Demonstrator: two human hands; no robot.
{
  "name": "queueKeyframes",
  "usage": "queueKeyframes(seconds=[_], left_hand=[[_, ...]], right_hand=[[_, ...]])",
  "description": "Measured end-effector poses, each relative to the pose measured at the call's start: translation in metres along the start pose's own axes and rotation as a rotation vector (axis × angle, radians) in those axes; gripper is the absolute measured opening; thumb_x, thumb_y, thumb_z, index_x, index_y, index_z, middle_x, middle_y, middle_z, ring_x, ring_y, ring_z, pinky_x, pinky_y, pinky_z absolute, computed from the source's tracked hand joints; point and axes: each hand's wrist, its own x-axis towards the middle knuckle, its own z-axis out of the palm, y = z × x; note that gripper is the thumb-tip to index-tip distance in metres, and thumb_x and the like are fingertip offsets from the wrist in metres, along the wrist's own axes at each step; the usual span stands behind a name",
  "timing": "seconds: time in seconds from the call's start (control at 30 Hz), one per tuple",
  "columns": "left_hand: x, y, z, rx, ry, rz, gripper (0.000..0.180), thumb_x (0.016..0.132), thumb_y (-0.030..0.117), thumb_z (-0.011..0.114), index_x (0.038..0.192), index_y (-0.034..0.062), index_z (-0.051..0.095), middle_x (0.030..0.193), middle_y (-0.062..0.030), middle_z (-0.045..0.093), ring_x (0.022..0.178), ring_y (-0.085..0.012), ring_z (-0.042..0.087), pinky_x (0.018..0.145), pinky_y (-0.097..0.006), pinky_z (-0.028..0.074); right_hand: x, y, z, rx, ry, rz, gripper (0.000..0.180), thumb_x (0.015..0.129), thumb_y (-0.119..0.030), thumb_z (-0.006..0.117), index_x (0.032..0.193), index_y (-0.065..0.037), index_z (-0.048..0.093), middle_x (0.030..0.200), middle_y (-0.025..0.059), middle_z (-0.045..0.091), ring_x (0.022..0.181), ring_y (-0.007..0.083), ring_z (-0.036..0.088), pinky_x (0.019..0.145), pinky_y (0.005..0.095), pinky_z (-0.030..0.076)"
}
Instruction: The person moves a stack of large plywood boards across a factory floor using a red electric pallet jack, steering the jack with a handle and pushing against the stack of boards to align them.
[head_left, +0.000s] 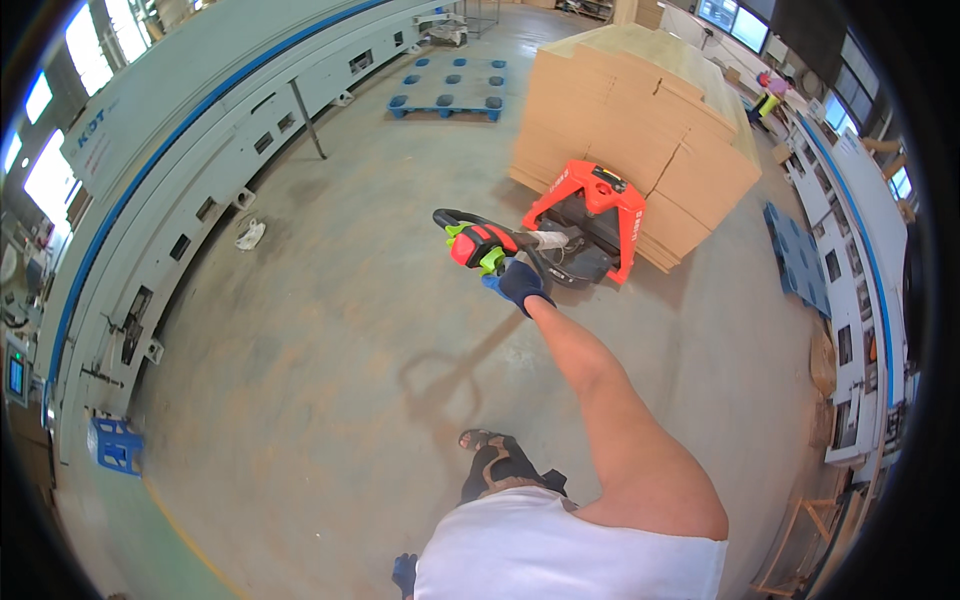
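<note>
With my arm stretched forward, my right hand (522,284), in a dark blue glove, is closed on the right side of the pallet jack handle (482,245). This control head is red, black and bright green with a black loop. Its shaft leads to the red and black pallet jack (608,192), which stands against a tall stack of light-brown boards (640,110). My left hand (404,573), also gloved in dark blue, hangs low beside my white shirt at the lower edge. It is apart from the jack, and its fingers are too small and partly hidden to read.
A long pale machine (250,100) with a blue strip curves along the left; another machine (860,230) lines the right. A blue pallet (450,88) lies ahead, and a second blue pallet (797,260) leans at right. A blue stool (117,445) stands at left. Someone (768,95) is far right.
</note>
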Motion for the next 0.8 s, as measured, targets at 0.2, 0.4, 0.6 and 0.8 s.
queueKeyframes(seconds=[0.2, 0.4, 0.6, 0.8], left_hand=[[0.005, -0.078, 0.034, 0.136, 0.054, 0.065, 0.025, 0.084, 0.025, 0.045, 0.098, 0.0059, 0.053, 0.088, -0.0105, 0.051, 0.082, -0.028, 0.052, 0.066, -0.039, 0.043], [0.012, -0.112, 0.072, 1.196, 0.023, 0.304, 0.023, 0.082, 0.024, 0.048, 0.09, 0.0035, 0.054, 0.085, -0.0123, 0.052, 0.082, -0.0294, 0.053, 0.069, -0.041, 0.044], [-0.02, -0.114, 0.105, -0.233, -0.234, 0.331, 0.026, 0.081, 0.028, 0.047, 0.093, 0.0052, 0.052, 0.098, -0.0111, 0.049, 0.086, -0.0305, 0.048, 0.073, -0.047, 0.042], [-0.025, -0.142, 0.109, -0.578, -0.144, 0.137, 0.032, 0.081, 0.03, 0.046, 0.103, 0.0058, 0.05, 0.103, -0.0112, 0.049, 0.086, -0.0307, 0.046, 0.073, -0.048, 0.041]], right_hand=[[-0.005, 0.005, -0.001, 0.026, -0.005, -0.015, 0.056, 0.074, -0.049, 0.067, 0.112, -0.007, 0.06, 0.102, 0.0199, 0.065, 0.096, 0.0359, 0.061, 0.082, 0.0435, 0.048], [0.005, 0.008, 0.02, 0.065, 0.031, -0.071, 0.052, 0.074, -0.045, 0.066, 0.107, -0.005, 0.06, 0.099, 0.021, 0.065, 0.095, 0.0358, 0.061, 0.081, 0.0433, 0.048], [0.002, 0.022, 0.01, 0.038, 0.054, -0.059, 0.051, 0.075, -0.044, 0.066, 0.106, -0.005, 0.06, 0.099, 0.0204, 0.065, 0.095, 0.0355, 0.061, 0.081, 0.0432, 0.048], [-0.011, 0.003, 0.012, 0.033, 0.071, -0.067, 0.057, 0.072, -0.048, 0.068, 0.105, -0.003, 0.061, 0.096, 0.0189, 0.066, 0.093, 0.0337, 0.063, 0.079, 0.0414, 0.049]])
